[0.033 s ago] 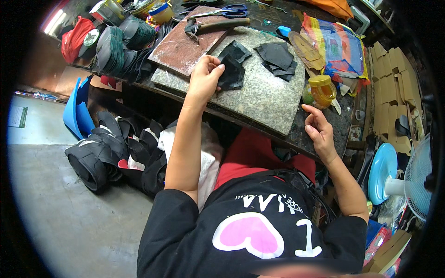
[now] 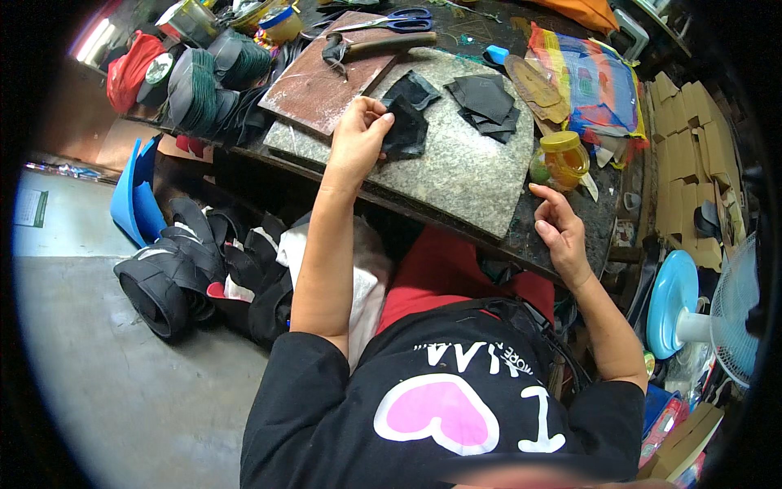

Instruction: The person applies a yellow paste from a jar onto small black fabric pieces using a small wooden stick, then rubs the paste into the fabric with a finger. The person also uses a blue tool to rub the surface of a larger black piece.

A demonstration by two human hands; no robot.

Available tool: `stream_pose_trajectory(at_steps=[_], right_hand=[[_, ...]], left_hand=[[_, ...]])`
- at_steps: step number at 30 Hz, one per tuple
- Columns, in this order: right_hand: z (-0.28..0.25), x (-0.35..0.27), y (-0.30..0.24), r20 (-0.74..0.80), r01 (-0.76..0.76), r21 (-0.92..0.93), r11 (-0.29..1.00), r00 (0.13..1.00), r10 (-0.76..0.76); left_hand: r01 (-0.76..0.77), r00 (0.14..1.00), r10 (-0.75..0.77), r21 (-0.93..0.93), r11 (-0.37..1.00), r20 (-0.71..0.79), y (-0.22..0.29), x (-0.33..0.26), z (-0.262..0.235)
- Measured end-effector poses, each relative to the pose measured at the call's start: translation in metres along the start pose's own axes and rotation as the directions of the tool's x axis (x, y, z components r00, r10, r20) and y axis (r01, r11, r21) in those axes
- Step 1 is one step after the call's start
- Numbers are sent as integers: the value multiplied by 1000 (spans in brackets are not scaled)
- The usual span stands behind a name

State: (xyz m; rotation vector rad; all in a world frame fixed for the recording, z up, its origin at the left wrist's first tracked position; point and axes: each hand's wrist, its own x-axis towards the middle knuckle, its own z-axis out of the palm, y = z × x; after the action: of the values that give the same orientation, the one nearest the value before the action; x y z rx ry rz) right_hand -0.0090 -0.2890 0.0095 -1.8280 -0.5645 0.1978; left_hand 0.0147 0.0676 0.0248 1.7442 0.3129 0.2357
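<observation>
A dark, cluttered desk [image 2: 570, 244] fills the upper part of the view, its near edge running slantwise from upper left down to lower right. On it lies a speckled grey stone slab [image 2: 464, 163], tilted the same way, with bare room across its lower right half. Butting its upper left edge is a reddish-brown board [image 2: 326, 81], a hammer [image 2: 375, 45] lying across its far end and blue-handled scissors [image 2: 399, 16] beyond that.

On the far part of the slab sits a loose stack of black cut pieces [image 2: 485, 102]. Nearer the board, at the slab's left side, lies a single black leather piece [image 2: 407, 130], its long axis running roughly away from the person. The left hand [image 2: 358, 143] is on it, fingers pinching its near left edge, so the piece extends to the right and away from that hand.

The right hand [image 2: 558, 232] hovers over the desk's near edge, well apart from the piece, fingers loosely curled and holding nothing. Just beyond it stands a yellow-lidded jar [image 2: 564, 159], close to the slab's right edge. The left hand is far the nearer to the piece.
</observation>
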Motion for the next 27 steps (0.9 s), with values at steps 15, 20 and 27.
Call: stream_pose_trajectory(at_steps=[15, 20, 27], right_hand=[[1, 2, -4, -29, 5, -23, 1000, 1000, -6], [2, -1, -1, -21, 13, -26, 1000, 1000, -13], [1, 1, 0, -21, 31, -38, 999, 999, -32]], left_hand=[[-728, 528, 795, 640, 244, 298, 32, 21, 90], [-698, 669, 558, 672, 245, 492, 22, 27, 119], [-754, 601, 771, 466, 463, 208, 45, -15, 80]])
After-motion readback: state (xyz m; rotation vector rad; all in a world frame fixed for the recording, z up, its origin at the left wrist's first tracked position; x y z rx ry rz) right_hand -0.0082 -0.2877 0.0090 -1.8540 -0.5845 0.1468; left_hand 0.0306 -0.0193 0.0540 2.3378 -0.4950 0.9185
